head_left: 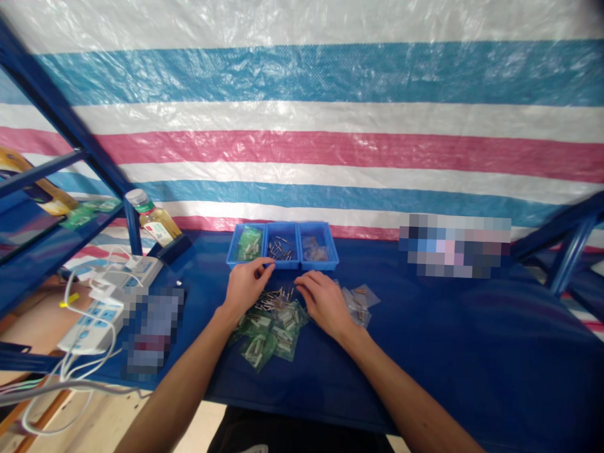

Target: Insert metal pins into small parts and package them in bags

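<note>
My left hand is closed in a pinch at the front edge of the blue three-compartment bin; what its fingertips hold is too small to make out. My right hand has its thumb and fingers pressed together beside a loose pile of thin metal pins, its contents hidden too. Green-tinted bags of pale parts lie between my forearms. Clear bags of brownish parts rest right of my right hand. In the bin, the left compartment holds a green bag, the middle one metal pins, the right one clear bags.
On the left of the blue table are a bottle with a white cap, white power strips with tangled cables, and a blurred-out object. Another blurred-out item lies at the back right. Blue metal posts frame both sides.
</note>
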`<state>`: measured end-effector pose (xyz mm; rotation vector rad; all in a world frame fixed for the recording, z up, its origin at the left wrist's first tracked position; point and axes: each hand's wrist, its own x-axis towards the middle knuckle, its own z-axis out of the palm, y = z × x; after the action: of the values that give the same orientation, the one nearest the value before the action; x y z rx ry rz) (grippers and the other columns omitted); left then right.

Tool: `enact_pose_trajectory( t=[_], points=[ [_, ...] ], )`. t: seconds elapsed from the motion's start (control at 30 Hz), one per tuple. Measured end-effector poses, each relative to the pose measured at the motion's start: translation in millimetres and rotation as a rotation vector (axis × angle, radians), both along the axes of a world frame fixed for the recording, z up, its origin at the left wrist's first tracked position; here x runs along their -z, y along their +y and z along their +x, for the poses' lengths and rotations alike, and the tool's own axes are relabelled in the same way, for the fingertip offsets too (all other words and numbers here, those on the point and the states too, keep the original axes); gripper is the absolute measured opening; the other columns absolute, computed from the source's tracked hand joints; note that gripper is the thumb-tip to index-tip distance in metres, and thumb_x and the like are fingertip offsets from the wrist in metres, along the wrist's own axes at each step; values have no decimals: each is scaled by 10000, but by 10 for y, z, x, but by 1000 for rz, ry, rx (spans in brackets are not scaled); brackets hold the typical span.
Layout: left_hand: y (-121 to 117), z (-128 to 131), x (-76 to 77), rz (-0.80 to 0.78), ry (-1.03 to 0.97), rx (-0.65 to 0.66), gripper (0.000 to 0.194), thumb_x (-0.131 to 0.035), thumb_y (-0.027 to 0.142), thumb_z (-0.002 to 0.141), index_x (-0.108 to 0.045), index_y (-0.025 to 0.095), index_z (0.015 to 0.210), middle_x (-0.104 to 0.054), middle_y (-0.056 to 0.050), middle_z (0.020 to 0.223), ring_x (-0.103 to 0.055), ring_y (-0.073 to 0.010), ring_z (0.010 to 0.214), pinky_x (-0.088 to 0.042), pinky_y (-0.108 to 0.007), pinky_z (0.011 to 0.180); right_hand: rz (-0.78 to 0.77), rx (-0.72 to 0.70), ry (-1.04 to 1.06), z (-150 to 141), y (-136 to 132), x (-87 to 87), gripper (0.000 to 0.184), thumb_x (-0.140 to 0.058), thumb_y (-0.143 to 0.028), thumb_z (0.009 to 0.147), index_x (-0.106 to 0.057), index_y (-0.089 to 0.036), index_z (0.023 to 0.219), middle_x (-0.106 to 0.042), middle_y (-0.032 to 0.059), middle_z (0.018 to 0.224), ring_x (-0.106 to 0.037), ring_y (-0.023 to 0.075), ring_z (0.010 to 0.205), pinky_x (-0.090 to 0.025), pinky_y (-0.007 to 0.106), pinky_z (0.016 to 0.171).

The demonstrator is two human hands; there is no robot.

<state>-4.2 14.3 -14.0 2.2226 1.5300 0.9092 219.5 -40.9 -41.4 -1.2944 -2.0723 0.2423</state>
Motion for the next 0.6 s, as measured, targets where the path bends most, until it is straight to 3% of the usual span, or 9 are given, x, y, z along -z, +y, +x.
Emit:
enact_pose_trajectory(
  t=[0.27,0.6],
  points=[
    [-64,45,-29,16,113,306,234,-598,335,1005,-757,237,1146,-740,9,781,-610,-113,611,-421,-221,627,-12,-4,-183,-25,34,61,204,-586,-172,1007,-733,-262,1118,-684,72,1069,-571,257,995,-409,399,841],
    [-78,45,-3,49,114,357,231,-575,317,1020,-758,245,1141,-788,0,925,-654,-122,648,-454,-230,652,-29,-16,-165,-18,38,33,132,-592,-160,1005,-699,-232,978,-685,48,1012,-564,241,978,-382,387,838]
  ],
)
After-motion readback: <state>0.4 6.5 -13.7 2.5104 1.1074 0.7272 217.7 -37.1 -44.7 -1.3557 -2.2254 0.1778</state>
